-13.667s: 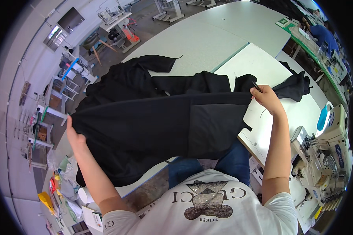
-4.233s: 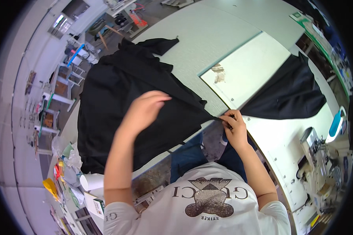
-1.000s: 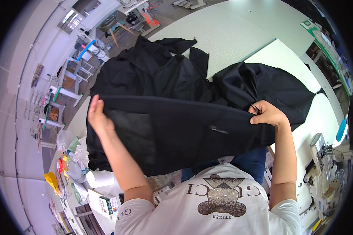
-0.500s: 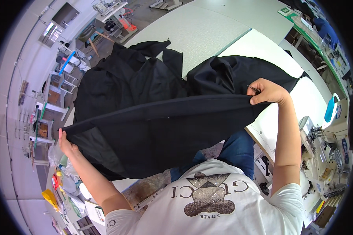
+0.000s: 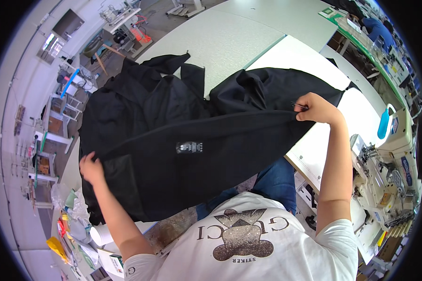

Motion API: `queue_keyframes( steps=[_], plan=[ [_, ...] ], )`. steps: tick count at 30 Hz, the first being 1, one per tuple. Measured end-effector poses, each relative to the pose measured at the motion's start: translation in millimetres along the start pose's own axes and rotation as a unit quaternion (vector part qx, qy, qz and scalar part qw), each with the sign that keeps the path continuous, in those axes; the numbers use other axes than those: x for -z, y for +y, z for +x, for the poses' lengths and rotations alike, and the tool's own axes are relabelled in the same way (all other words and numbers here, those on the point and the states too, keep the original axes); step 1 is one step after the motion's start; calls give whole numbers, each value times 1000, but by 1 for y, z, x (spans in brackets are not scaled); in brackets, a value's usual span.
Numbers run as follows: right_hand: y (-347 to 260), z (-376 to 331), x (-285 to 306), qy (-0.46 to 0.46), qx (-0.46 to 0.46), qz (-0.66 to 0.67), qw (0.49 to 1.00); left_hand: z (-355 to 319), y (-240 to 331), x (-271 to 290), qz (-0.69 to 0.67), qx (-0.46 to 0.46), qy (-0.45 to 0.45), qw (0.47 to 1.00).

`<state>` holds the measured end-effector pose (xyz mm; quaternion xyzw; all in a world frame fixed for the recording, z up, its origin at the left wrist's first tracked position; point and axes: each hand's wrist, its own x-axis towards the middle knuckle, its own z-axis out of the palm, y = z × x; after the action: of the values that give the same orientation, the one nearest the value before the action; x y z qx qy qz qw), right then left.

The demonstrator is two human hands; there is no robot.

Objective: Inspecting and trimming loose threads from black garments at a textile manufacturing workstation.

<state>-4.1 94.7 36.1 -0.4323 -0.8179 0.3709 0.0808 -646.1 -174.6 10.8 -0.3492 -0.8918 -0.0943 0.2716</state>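
Observation:
A large piece of black fabric hangs across in front of me, its near part over the table's edge toward my legs. A small pale printed patch shows on its near panel, and a smoother dark patch lies at the left. My right hand is closed on the upper right edge of the cloth. A thin dark metal tool, perhaps thread snips, pokes out of the same hand. At the cloth's left end my left hand rests against it with fingers apart.
The fabric's bunched far part lies on a pale table. A sewing machine stands close at right. At lower left are a white round object, plastic bags and a yellow item. A person in blue works at far right.
My left hand has come off the cloth's left corner and moved slightly right and down. The upper edge has slackened, and the pale patch has come into view. My right hand keeps its grip.

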Motion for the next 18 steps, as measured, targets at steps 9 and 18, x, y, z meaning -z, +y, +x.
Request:
queue_keyframes(
  steps=[9,18],
  plan=[
    [-6,-28,2,190,-50,-108,974,-22,182,5,-337,-343,-365,797],
    [61,27,164,388,-25,-118,914,-41,176,75,-392,-350,-446,724]
  ],
)
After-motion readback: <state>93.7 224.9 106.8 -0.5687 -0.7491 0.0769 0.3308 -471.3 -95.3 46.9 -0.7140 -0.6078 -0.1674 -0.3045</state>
